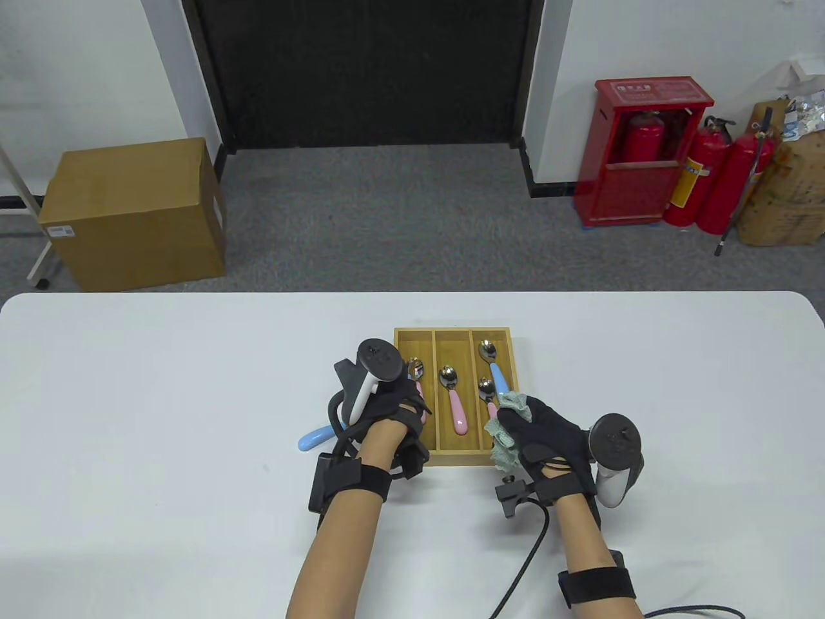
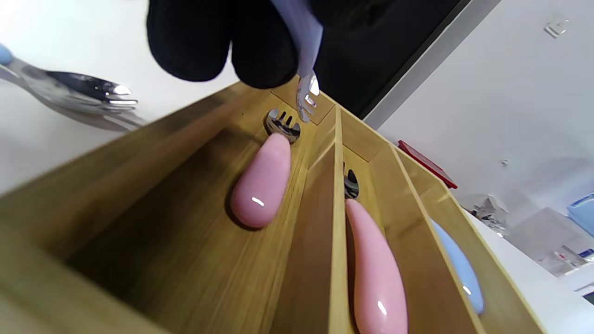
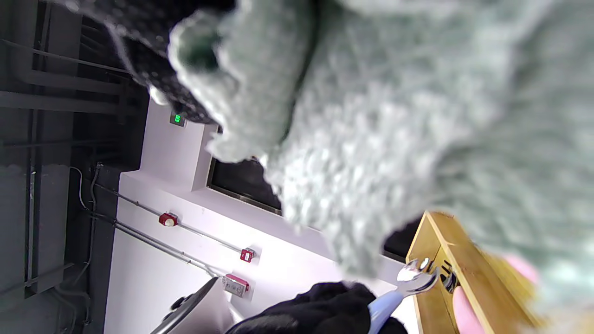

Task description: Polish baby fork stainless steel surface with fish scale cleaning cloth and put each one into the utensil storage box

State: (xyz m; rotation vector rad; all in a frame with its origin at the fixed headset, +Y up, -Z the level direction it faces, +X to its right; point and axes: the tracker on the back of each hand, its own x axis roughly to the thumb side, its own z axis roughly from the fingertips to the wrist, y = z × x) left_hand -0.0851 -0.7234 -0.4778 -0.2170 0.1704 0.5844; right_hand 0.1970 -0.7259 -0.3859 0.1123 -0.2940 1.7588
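Observation:
A wooden utensil box (image 1: 451,332) with three compartments stands mid-table. My left hand (image 1: 393,403) hovers over its left compartment, pinching a pale-blue-handled fork (image 2: 304,51) tines down, just above a pink-handled fork (image 2: 262,185) lying there. The table view hides the held fork under the hand. Another pink fork (image 1: 451,400) lies in the middle compartment. A blue fork (image 1: 495,371) and a pink one (image 1: 488,390) lie in the right compartment. My right hand (image 1: 541,438) grips the green cleaning cloth (image 1: 506,445) at the box's front right corner; the cloth (image 3: 394,116) fills the right wrist view.
One blue-handled fork (image 1: 314,438) lies on the white table left of the box, beside my left wrist; its head (image 2: 79,90) shows in the left wrist view. A black cable (image 1: 528,567) trails from my right wrist toward the table's near edge.

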